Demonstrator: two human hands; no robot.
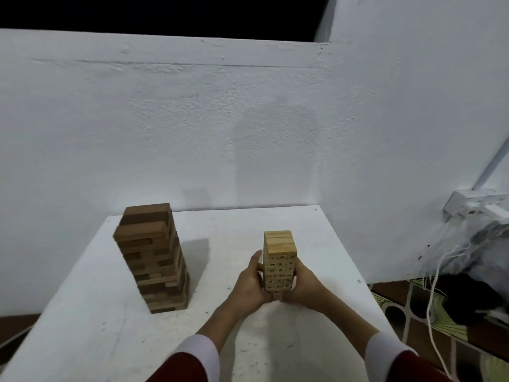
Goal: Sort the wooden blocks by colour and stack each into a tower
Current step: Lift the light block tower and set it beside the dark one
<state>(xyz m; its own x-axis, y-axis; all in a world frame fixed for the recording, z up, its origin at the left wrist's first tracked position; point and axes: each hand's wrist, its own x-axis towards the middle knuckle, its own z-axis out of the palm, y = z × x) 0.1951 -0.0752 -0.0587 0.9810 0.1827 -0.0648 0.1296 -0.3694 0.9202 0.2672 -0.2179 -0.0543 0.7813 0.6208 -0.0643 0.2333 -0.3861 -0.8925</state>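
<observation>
Both my hands around the light tower (280,261), dark tower (153,257) standing off to the left.

My left hand (249,283) cups the light tower's left side, fingers mostly straight along it, thumb up by the edge; my right hand (305,285) wraps the right side, fingers curled round the far face and out of sight. Heels of both hands nearly meet at the tower's base. Light tower stands upright near the middle-right of the white table (110,340), black markings on its near face. Dark tower is taller, layers a bit uneven, well apart on the table's left, closer to the far wall (192,119). Red sleeves (179,368) with white cuffs at the near edge. White cable (432,299) and dark bundle on the floor, right.
</observation>
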